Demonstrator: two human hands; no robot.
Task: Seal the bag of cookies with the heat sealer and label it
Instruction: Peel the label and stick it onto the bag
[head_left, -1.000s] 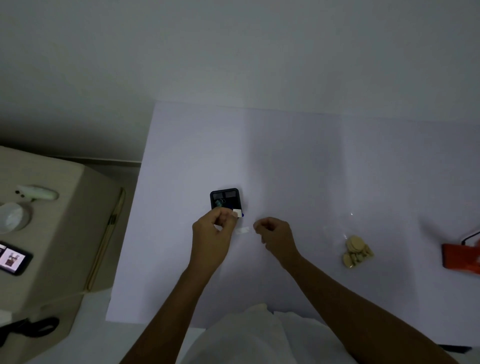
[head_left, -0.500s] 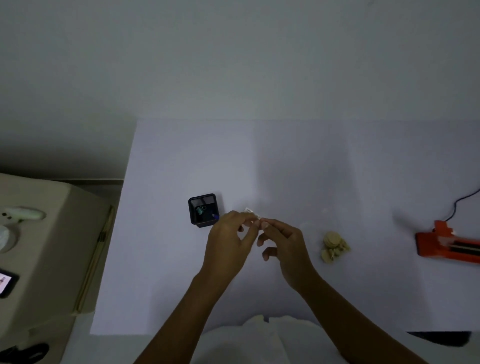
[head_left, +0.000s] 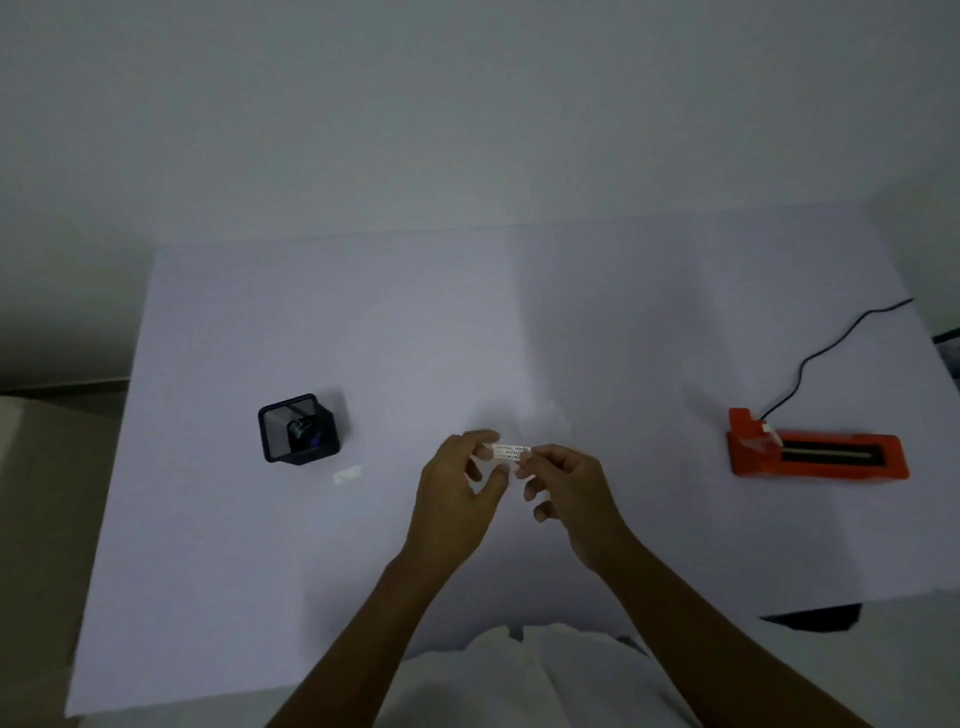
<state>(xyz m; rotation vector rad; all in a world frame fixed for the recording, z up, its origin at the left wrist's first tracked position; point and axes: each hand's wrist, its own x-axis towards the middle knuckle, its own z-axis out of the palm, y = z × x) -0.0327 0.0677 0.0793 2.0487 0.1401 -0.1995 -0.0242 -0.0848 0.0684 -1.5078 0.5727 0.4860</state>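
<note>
White label (head_left: 511, 451) sat pinched by fingertips of left hand (head_left: 451, 501) and right hand (head_left: 571, 496): labelling step, seemingly; next, pressing it onto the bag, unseen here.

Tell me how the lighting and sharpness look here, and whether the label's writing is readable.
Head view: dim, flat light with a bluish cast on the table, no glare. Head view: wide-angle bend bows the table's far edge. Head view: the label pinched between the left hand and right hand shows dark writing, too blurred to read.
</note>
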